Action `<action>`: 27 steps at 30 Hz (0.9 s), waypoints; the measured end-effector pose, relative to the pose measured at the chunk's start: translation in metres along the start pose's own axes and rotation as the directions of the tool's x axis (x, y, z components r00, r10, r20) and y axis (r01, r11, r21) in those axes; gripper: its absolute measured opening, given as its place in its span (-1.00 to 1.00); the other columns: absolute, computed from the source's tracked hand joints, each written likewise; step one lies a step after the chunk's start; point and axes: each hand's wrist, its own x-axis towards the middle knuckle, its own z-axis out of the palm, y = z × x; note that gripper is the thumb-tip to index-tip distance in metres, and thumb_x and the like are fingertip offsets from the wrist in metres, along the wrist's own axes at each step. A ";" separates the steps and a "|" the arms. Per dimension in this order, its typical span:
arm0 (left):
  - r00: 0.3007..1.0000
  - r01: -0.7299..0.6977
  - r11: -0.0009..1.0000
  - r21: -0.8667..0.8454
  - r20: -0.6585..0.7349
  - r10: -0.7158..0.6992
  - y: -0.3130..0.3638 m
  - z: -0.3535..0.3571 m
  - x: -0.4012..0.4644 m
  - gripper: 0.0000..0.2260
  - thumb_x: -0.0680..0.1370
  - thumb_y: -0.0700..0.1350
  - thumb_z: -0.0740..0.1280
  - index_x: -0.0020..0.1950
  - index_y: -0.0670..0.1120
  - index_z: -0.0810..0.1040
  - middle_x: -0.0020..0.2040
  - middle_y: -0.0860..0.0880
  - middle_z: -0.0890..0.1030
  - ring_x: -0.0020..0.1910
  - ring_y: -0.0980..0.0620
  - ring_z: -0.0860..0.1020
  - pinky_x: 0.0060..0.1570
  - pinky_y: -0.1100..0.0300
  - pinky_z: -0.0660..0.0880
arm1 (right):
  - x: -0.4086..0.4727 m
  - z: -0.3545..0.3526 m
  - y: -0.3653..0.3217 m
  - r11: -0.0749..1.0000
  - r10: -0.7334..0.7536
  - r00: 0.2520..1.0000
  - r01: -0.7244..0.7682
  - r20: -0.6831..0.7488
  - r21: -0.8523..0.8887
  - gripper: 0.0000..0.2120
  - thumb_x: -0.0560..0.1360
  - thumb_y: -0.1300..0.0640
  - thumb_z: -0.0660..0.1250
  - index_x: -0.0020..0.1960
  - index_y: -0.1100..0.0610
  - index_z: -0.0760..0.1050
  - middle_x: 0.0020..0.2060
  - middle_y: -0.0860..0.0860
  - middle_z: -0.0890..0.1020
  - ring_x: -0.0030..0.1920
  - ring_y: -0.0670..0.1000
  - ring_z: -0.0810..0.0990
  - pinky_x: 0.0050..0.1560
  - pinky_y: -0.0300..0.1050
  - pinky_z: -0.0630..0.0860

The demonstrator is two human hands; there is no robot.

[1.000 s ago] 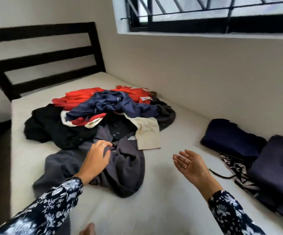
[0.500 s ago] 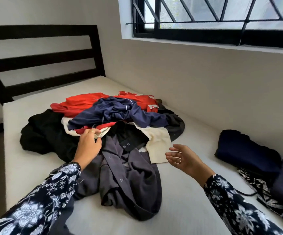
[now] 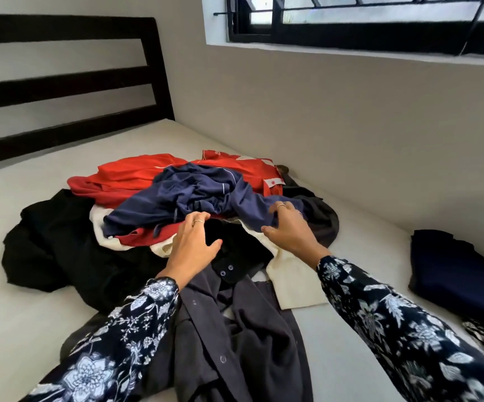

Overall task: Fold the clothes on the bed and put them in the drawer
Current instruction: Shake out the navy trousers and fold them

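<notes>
Head: both hands [image 3: 193, 246] spread over clothes [image 3: 188, 195].

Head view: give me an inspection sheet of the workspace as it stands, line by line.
Surface: white mattress, bare sheet around the pile.
Job's things: unfolded pile mid-bed; navy garment on top, over red garment, cream garment and black garment; grey buttoned shirt trails toward the camera. Folded dark blue clothes lie at the right.
Clutter: nothing seen.
Hands: left hand open, spread over the pile; right hand open, fingers on the navy garment.
Cables: nothing seen.
Surroundings: dark headboard, plain wall, barred window. No drawer in view.
</notes>
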 end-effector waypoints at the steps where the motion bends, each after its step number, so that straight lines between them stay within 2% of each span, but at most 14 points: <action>1: 1.000 -0.003 1.000 0.020 0.009 0.003 -0.004 0.006 0.006 -0.41 0.47 -0.05 0.43 0.43 -0.15 0.31 0.39 -0.11 0.31 0.38 -0.12 0.32 0.35 0.06 0.28 | 0.007 0.007 0.001 0.993 -0.025 1.000 0.024 -0.007 -0.116 -0.48 0.46 0.01 0.39 0.34 0.17 0.36 0.28 0.10 0.43 0.26 0.15 0.43 0.24 0.08 0.40; 4: 0.988 0.047 0.992 0.113 0.142 -0.063 -0.015 0.020 0.023 -0.18 0.45 0.13 0.42 0.56 -0.01 0.04 0.55 -0.11 0.04 0.48 -0.22 0.16 0.44 -0.03 0.19 | 0.027 0.023 -0.001 0.917 -0.103 0.990 0.056 -0.097 -0.396 -0.22 0.47 -0.20 0.33 0.52 0.13 0.10 0.48 0.09 0.22 0.49 0.15 0.16 0.43 0.14 0.12; 7: 0.921 0.062 0.977 0.206 0.365 -0.136 -0.030 0.040 0.033 -0.08 0.41 0.28 0.39 0.55 0.19 -0.16 0.58 -0.03 -0.15 0.50 -0.34 0.03 0.46 -0.16 0.08 | 0.050 0.037 0.003 0.880 -0.035 0.998 0.006 -0.053 -0.474 -0.04 0.45 -0.30 0.30 0.57 0.14 -0.12 0.56 0.08 -0.02 0.56 0.12 -0.06 0.47 0.21 -0.09; 9: 0.875 0.040 0.969 0.244 0.460 -0.152 -0.038 0.053 0.037 -0.10 0.41 0.32 0.36 0.55 0.19 -0.14 0.59 -0.02 -0.14 0.50 -0.36 0.00 0.47 -0.15 0.05 | 0.066 0.045 0.006 0.852 -0.003 1.000 -0.007 -0.018 -0.524 -0.16 0.49 -0.21 0.29 0.56 0.14 -0.04 0.56 0.07 -0.01 0.56 0.10 -0.10 0.47 0.24 -0.14; 11: 0.863 0.045 0.964 0.261 0.476 -0.169 -0.044 0.060 0.040 -0.12 0.42 0.32 0.34 0.56 0.17 -0.11 0.59 0.00 -0.14 0.50 -0.37 0.00 0.48 -0.13 0.05 | 0.078 0.051 0.008 0.853 -0.010 1.000 0.022 0.025 -0.521 -0.50 0.56 -0.03 0.23 0.44 0.13 0.31 0.51 0.07 0.20 0.56 0.07 -0.04 0.48 0.22 -0.13; 12: 0.863 0.052 0.962 0.269 0.473 -0.179 -0.046 0.063 0.040 -0.12 0.42 0.32 0.34 0.56 0.16 -0.11 0.59 0.00 -0.15 0.50 -0.36 0.00 0.48 -0.13 0.06 | 0.080 0.052 0.009 0.882 -0.002 0.999 0.017 0.033 -0.471 -0.63 0.57 0.04 0.20 0.33 0.15 0.44 0.45 0.08 0.32 0.55 0.06 0.04 0.48 0.19 -0.09; 14: 0.876 0.044 0.955 0.294 0.449 -0.179 -0.048 0.066 0.041 -0.13 0.43 0.31 0.34 0.56 0.17 -0.10 0.59 0.01 -0.15 0.51 -0.34 0.01 0.47 -0.15 0.08 | 0.082 0.049 0.010 0.963 0.024 0.999 -0.030 -0.025 -0.270 -0.76 0.56 0.14 0.20 0.15 0.21 0.52 0.28 0.17 0.51 0.44 0.12 0.31 0.41 0.11 0.14; 16: 0.889 0.037 0.946 0.323 0.422 -0.178 -0.047 0.066 0.038 -0.14 0.43 0.32 0.33 0.56 0.17 -0.11 0.59 0.01 -0.15 0.51 -0.32 0.01 0.47 -0.15 0.07 | 0.078 0.033 0.007 0.998 0.069 0.994 -0.068 -0.082 0.007 -0.85 0.56 0.17 0.22 0.00 0.23 0.52 0.03 0.24 0.62 0.15 0.21 0.55 0.07 -0.01 0.37; 17: 0.897 0.032 0.944 0.329 0.408 -0.173 -0.047 0.067 0.036 -0.15 0.44 0.31 0.31 0.56 0.17 -0.11 0.59 0.00 -0.15 0.51 -0.31 0.00 0.47 -0.14 0.06 | 0.073 0.023 0.004 0.990 0.059 0.995 -0.047 -0.086 0.131 -0.87 0.57 0.18 0.22 -0.07 0.19 0.52 -0.09 0.21 0.64 0.00 0.17 0.59 -0.11 -0.07 0.37; 19: 0.900 0.028 0.945 0.326 0.403 -0.165 -0.041 0.063 0.029 -0.17 0.46 0.31 0.29 0.57 0.13 -0.09 0.59 -0.03 -0.09 0.52 -0.28 0.02 0.46 -0.11 0.06 | 0.054 -0.003 -0.003 0.952 -0.028 0.994 0.059 -0.106 0.301 -0.84 0.59 0.22 0.21 -0.15 0.13 0.50 -0.23 0.07 0.60 -0.16 0.00 0.54 -0.22 -0.14 0.35; 21: 0.912 0.116 0.975 0.191 0.370 -0.181 -0.032 0.052 0.023 -0.19 0.44 0.34 0.27 0.56 -0.02 0.11 0.54 -0.12 0.17 0.49 -0.20 0.17 0.44 -0.05 0.16 | 0.026 -0.035 -0.006 0.898 -0.094 0.984 0.148 -0.149 0.415 -0.78 0.59 0.30 0.19 -0.14 0.11 0.53 -0.28 -0.08 0.60 -0.24 -0.21 0.51 -0.24 -0.28 0.40; 23: 0.928 0.261 0.964 -0.047 0.286 -0.238 -0.025 0.041 0.017 -0.22 0.37 0.38 0.15 0.33 -0.19 0.47 0.29 -0.23 0.52 0.31 -0.16 0.46 0.24 0.01 0.39 | -0.007 -0.066 -0.003 0.834 -0.096 0.982 0.168 -0.162 0.525 -0.69 0.59 0.34 0.17 -0.15 0.03 0.55 -0.34 -0.19 0.58 -0.28 -0.28 0.50 -0.24 -0.36 0.41; 25: 0.928 0.323 0.931 -0.170 0.252 -0.276 -0.015 0.030 0.002 -0.34 0.41 0.22 0.06 0.08 -0.31 0.60 0.08 -0.32 0.62 0.12 -0.20 0.58 0.00 0.07 0.43 | -0.043 -0.091 0.006 0.809 -0.082 0.988 0.144 -0.132 0.571 -0.69 0.60 0.34 0.17 -0.07 0.00 0.59 -0.22 -0.13 0.64 -0.16 -0.18 0.55 -0.14 -0.29 0.46; 27: 0.927 0.375 0.874 -0.308 0.148 -0.345 -0.006 0.028 -0.016 -0.57 0.59 0.01 0.18 0.06 -0.34 0.61 0.07 -0.33 0.62 0.12 -0.18 0.58 -0.08 0.14 0.37 | -0.083 -0.113 0.020 0.779 -0.053 0.994 0.099 -0.092 0.619 -0.77 0.60 0.24 0.20 0.05 0.08 0.62 -0.07 0.02 0.69 -0.05 -0.05 0.59 -0.05 -0.21 0.49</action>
